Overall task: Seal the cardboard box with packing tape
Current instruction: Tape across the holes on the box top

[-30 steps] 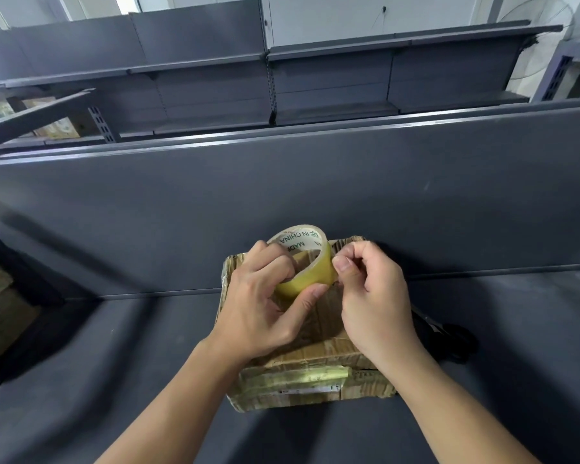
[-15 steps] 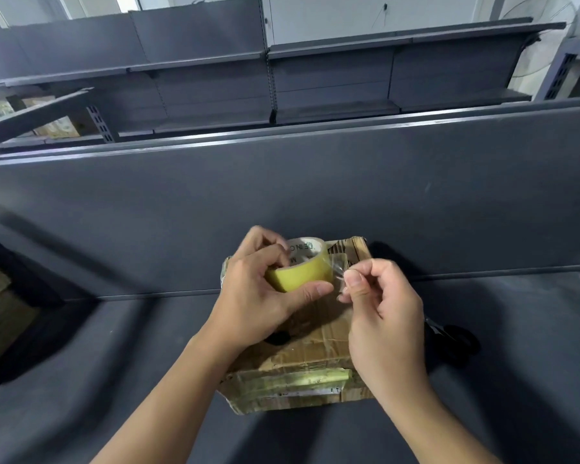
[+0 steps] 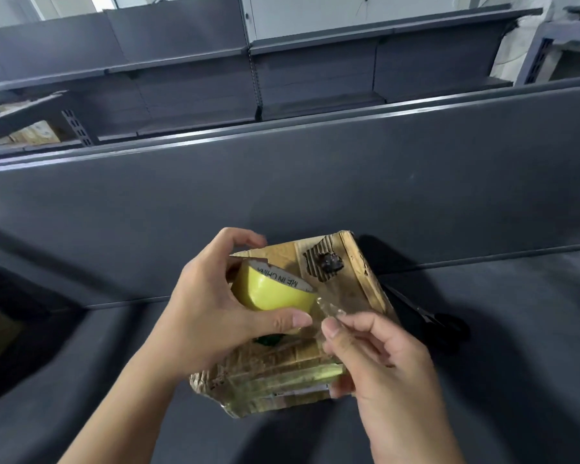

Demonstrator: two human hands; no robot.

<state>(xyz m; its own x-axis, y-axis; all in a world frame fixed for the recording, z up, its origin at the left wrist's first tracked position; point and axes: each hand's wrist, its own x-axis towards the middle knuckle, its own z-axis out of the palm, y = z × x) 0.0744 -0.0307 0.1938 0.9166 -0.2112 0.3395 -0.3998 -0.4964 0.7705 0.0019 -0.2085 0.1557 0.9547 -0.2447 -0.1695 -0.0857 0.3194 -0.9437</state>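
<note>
A worn cardboard box (image 3: 359,283) with old tape strips and a torn patch on its top lies on the dark grey shelf surface (image 3: 516,329). Above the box, my left hand (image 3: 208,313) grips a yellow roll of packing tape (image 3: 272,293) with thumb below and fingers over it. My right hand (image 3: 379,360) pinches the clear free end of the tape (image 3: 329,309), pulled a short way off the roll toward the right. The hands hide the middle and the near right corner of the box.
Black scissors (image 3: 436,319) lie on the surface just right of the box. A tall dark back panel (image 3: 315,182) stands right behind the box. Grey shelving (image 3: 215,78) runs beyond it, and cardboard cartons (image 3: 31,132) sit far left.
My right hand picked at the roll's edge, then drew a short length of clear tape off toward the right. The left hand turned the roll and shifted it left, uncovering the box's far right corner.
</note>
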